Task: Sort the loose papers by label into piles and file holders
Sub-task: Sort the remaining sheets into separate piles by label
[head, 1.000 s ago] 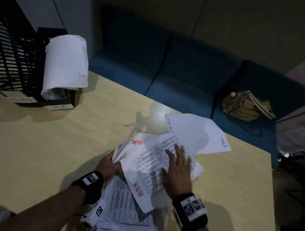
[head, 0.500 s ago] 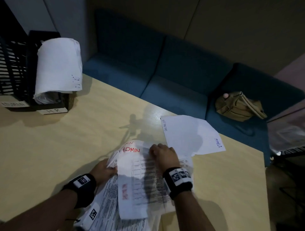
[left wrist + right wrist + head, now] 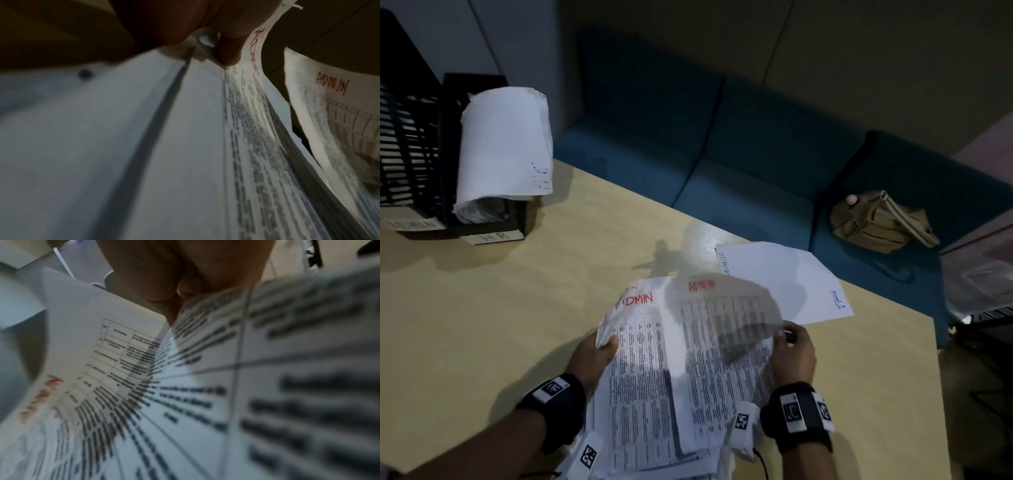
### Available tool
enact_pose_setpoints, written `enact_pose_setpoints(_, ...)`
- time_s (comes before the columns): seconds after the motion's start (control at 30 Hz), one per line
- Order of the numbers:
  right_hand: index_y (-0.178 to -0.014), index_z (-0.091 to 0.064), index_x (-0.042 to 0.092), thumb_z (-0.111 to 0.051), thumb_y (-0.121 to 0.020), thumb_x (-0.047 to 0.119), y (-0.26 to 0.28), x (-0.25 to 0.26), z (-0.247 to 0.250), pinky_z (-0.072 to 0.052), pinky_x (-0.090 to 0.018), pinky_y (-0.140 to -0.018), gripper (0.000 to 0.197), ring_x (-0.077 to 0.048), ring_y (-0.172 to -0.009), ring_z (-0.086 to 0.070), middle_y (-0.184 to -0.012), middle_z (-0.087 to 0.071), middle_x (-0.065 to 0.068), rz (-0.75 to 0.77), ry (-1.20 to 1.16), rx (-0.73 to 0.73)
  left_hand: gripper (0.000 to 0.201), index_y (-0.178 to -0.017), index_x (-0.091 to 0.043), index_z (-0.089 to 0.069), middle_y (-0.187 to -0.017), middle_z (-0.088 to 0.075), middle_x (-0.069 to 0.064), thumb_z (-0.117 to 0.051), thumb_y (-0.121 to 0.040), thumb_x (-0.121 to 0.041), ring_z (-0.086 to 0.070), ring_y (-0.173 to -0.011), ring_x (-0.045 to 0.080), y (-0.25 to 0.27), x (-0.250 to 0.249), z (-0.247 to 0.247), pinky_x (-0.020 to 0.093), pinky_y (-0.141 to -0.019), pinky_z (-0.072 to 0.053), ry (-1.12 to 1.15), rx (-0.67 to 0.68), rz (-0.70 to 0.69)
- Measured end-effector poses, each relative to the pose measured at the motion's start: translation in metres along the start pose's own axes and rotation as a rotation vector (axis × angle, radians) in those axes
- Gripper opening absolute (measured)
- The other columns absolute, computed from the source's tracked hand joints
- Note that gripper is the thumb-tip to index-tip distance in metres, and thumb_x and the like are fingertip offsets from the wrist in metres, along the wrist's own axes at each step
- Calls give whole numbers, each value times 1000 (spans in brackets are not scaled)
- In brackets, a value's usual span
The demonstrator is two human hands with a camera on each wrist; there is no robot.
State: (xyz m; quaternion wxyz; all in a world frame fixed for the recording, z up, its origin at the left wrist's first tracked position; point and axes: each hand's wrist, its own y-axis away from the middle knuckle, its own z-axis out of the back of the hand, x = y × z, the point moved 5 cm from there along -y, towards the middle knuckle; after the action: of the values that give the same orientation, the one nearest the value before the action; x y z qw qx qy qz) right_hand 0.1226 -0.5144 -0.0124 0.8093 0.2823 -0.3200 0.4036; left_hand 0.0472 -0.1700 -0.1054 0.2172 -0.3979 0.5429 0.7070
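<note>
A stack of printed sheets (image 3: 643,387) marked ADMIN in red lies near the table's front edge. My left hand (image 3: 595,353) grips its left edge, thumb on top; the left wrist view shows the thumb (image 3: 228,48) pressed on the stack (image 3: 185,146). My right hand (image 3: 794,346) pinches the right edge of a printed ADMIN sheet (image 3: 726,335), lifted and curved over the stack. In the right wrist view this sheet (image 3: 267,369) bends below my fingers (image 3: 164,288). Two blank-side sheets (image 3: 784,281) lie behind. Black file holders (image 3: 410,144) labelled ADMIN and HR stand far left.
A bundle of white paper (image 3: 503,147) droops over the HR holder. The wooden table (image 3: 500,308) ends at right near a blue sofa (image 3: 722,164), on which a tan bag (image 3: 876,222) rests.
My right hand left the top of the pile, moved to the right and lifted an ADMIN sheet by its edge. My left hand now grips the stack's left edge with the thumb on top.
</note>
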Motion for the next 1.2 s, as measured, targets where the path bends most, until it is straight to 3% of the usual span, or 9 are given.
enact_pose_setpoints(0.2,-106,-58,19,-55,-91,16,45,7,-45,-44,-20,-63,15,-16,-77,-61,-92,-66,-1,118,85,425,42,-109,-32,-60,-86,-69,-19,-80,-75,-19,-67,-76,5,9,-10,-13,13,-57,-51,-77,30,-136)
enact_pose_setpoints(0.33,-121,-56,11,-64,-85,25,8,10,-48,-45,-34,-93,39,-24,-114,-53,-125,-54,-8,391,351,262,59,-104,-24,-67,-99,-74,0,-89,-51,-38,-70,-88,20,-1,4,-8,40,-80,-57,-223,54,-67)
enact_pose_setpoints(0.43,-140,-36,6,-62,-81,43,-20,-8,-58,-40,-48,-104,75,-32,-134,-38,-148,-37,-13,546,825,347,50,-96,-26,-68,-96,-74,-2,-92,-53,-27,-70,-87,20,-3,8,-3,39,-81,-56,-204,48,-23)
enact_pose_setpoints(0.6,-133,-45,7,-58,-81,34,-9,-29,-49,-48,-39,-75,60,-32,-93,-56,-114,-58,-10,527,978,417,35,-92,-21,-65,-95,-74,1,-86,-66,-26,-70,-87,23,-1,0,-6,34,-77,-55,-50,6,-37)
enact_pose_setpoints(0.73,-99,-63,20,-44,-85,30,19,-36,-18,-51,-34,-70,26,-29,-86,-65,-95,-67,-6,545,835,384,63,-118,-24,-55,-108,-69,0,-86,-64,-25,-66,-98,22,-1,-1,-8,34,-80,-52,-151,174,-53)
enact_pose_setpoints(0.83,-101,-64,16,-44,-92,17,24,-7,27,-44,-31,-79,22,-31,-98,-64,-107,-68,-13,407,577,305,53,-107,-19,-65,-104,-73,4,-85,-59,-19,-69,-95,26,-2,0,-5,42,-86,-53,-86,180,-1)
enact_pose_setpoints(1.0,-83,-56,18,-56,-90,22,42,81,124,-40,-35,-52,8,-15,-57,-53,-69,-60,-2,418,84,-39,43,-102,-25,-64,-96,-68,-6,-75,-72,-53,-63,-95,22,3,-7,-5,38,-89,-47,-117,78,-3)
enact_pose_setpoints(1.1,-94,-63,26,-60,-89,33,37,100,154,-51,-34,-66,9,-11,-74,-62,-85,-68,0,349,-137,-138,57,-110,-16,-66,-100,-67,0,-72,-72,-58,-62,-94,24,4,-12,-8,32,-84,-43,-136,36,-58)
enact_pose_setpoints(1.2,-97,-62,14,-59,-91,31,21,88,128,-40,-32,-67,19,-21,-78,-55,-87,-62,-4,292,-44,-103,62,-104,-15,-68,-95,-75,1,-86,-57,-51,-69,-91,25,1,-7,-9,32,-78,-51,-129,148,-4)
